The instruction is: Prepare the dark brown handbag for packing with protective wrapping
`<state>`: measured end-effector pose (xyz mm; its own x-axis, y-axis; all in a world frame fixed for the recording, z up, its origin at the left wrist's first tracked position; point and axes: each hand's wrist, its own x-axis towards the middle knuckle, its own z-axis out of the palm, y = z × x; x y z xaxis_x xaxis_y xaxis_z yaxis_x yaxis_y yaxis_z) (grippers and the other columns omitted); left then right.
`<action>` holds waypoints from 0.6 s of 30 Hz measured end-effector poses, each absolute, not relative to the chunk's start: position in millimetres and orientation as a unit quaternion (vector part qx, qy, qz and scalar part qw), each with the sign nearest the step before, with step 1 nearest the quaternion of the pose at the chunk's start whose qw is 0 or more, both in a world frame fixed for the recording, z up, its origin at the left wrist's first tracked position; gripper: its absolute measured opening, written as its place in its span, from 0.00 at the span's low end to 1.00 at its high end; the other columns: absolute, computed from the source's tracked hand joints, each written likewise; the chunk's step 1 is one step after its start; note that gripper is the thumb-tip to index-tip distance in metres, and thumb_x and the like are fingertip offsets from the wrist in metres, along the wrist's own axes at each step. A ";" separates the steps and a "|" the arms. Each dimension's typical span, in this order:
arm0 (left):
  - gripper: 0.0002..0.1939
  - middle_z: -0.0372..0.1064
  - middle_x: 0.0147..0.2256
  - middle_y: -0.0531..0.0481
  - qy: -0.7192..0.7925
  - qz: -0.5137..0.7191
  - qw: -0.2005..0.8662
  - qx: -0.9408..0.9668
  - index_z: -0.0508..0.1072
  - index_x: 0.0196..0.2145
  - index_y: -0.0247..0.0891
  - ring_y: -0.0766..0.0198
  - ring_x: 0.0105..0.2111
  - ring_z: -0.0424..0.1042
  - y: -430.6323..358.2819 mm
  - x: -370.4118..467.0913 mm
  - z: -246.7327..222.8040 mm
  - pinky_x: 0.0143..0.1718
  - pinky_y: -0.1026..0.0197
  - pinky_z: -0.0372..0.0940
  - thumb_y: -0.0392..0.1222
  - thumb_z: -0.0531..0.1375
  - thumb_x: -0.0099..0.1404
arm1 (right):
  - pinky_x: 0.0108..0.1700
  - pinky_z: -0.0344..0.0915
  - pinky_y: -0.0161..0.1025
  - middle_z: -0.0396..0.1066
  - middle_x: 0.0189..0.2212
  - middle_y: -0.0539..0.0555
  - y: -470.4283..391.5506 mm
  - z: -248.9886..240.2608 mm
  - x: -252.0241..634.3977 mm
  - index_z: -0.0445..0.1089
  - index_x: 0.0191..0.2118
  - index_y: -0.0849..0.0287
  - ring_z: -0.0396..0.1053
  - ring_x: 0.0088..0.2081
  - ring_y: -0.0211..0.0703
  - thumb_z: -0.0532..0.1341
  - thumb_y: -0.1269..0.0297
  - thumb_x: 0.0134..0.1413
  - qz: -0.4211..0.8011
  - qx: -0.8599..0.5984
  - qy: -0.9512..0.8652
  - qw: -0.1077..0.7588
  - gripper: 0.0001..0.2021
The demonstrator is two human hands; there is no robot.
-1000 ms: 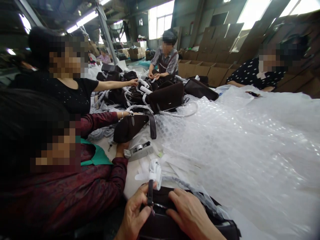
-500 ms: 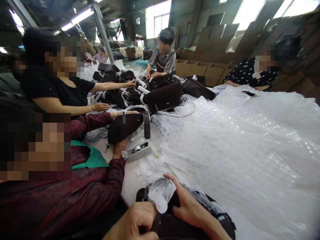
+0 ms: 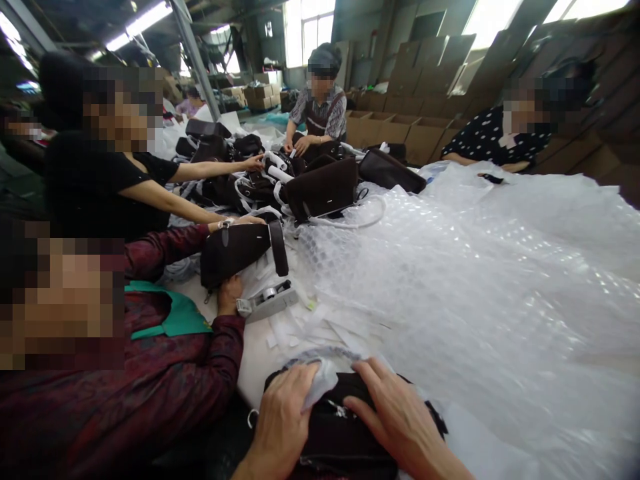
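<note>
Left hand (image 3: pixel 283 417) clamped on plastic packet (image 3: pixel 324 383) over dark bag (image 3: pixel 345 441); right hand (image 3: pixel 395 412) touched bag, thumb and fingers apart, grip unclear. Bag sat at near edge of surface (image 3: pixel 253 351). Likely light, soft, saggy; packet possibly slippery. Best hold: bag's sides.

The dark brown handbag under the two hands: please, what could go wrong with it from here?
The translucent plastic at the left hand might slip or tear, since it sticks out past the fingers. The handbag could shift if the right hand, resting on it, pushes unevenly. Loose white strips lie just beyond and may catch on it.
</note>
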<state>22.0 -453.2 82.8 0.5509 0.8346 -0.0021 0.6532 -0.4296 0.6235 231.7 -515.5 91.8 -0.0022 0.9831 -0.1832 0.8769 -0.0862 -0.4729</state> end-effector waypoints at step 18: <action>0.40 0.76 0.52 0.41 0.568 0.325 0.592 0.471 0.74 0.52 0.36 0.46 0.55 0.72 -456.5 -2.8 71.3 0.62 0.50 0.65 0.68 0.65 0.51 | 0.33 0.64 0.33 0.77 0.34 0.47 -530.9 106.4 228.5 0.68 0.47 0.51 0.77 0.35 0.38 0.54 0.66 0.67 0.294 -0.568 -0.752 0.160 0.08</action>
<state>-2.8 -456.5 71.3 0.1449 0.9190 -0.3666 0.1502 0.3458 0.9262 228.5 -530.9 106.4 -0.3042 0.9481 -0.0930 0.7591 0.1823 -0.6249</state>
